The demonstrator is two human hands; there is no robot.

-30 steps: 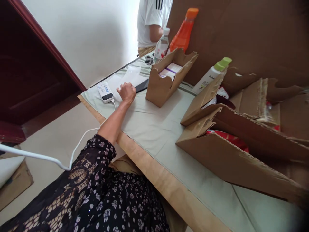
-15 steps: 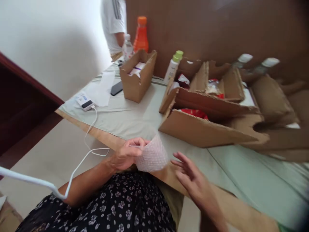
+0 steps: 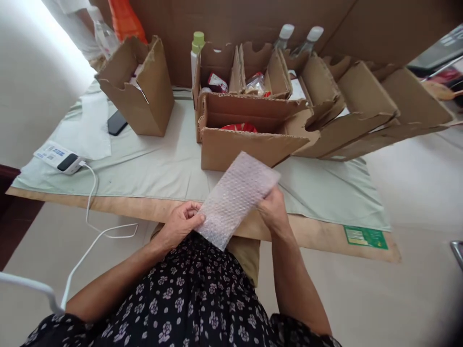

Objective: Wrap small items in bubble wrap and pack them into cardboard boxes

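Translucent bubble wrap (image 3: 238, 197) was held in one flat piece above the near edge of the cloth-covered desk (image 3: 177, 178), its long axis slanted from seven o'clock up to one o'clock. It lay at two o'clock from the left grip (image 3: 183, 224) and at ten o'clock from the right grip (image 3: 274, 212). Neither was nearer, since the wrap was touched by both: its lower-left corner was pinched between the left thumb and fingers, and its right-hand edge was pinched near the upper end by the right, whose fingers were mostly hidden.

Counted outward from the wrap, one low cardboard box (image 3: 249, 149) was seen at twelve o'clock, with red packaging (image 3: 240, 127) inside; whether it was touched by the wrap could not be told. Behind it, at least five boxes were ranged from twelve to two o'clock. One separate box (image 3: 159, 96) was placed at eleven o'clock, with one orange bottle (image 3: 127, 21) and one clear bottle (image 3: 104, 34) beyond. Two white-capped bottles (image 3: 284, 36) were seen at one o'clock, one black phone (image 3: 116, 123) at ten.
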